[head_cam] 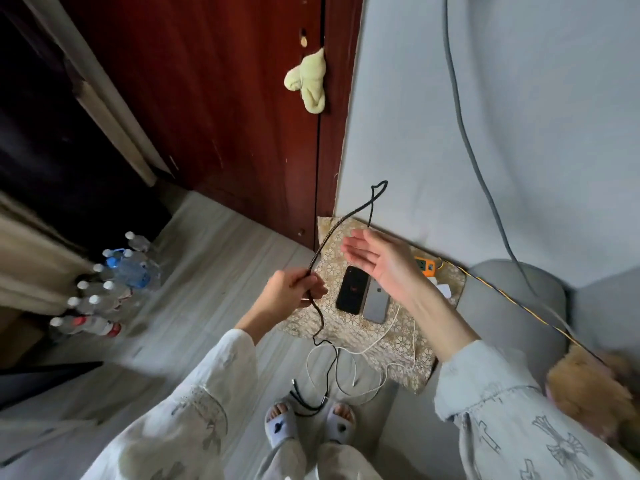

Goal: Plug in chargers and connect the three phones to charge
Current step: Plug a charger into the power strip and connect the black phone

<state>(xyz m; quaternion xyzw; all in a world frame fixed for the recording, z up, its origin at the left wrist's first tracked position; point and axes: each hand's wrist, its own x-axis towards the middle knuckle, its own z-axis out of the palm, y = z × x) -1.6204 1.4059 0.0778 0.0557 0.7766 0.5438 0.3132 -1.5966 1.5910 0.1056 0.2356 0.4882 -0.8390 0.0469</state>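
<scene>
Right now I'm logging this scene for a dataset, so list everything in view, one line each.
black braided cable: one, black, held up by the left hand, its end hanging to the floor
phones: two visible, one black, one grey, side by side on the mat
patterned mat: one, beige, on the floor by the wall
white cables: at least one, white, trailing off the mat
power strip: one, orange, on the mat, partly hidden by the right hand
white chargers: apparently two, beside the strip
water bottles: a cluster, clear, floor at left
cloth: one, pale yellow, on the wooden door
slippers: two, light grey
left hand: gripping the cable
right hand: open, empty
</scene>
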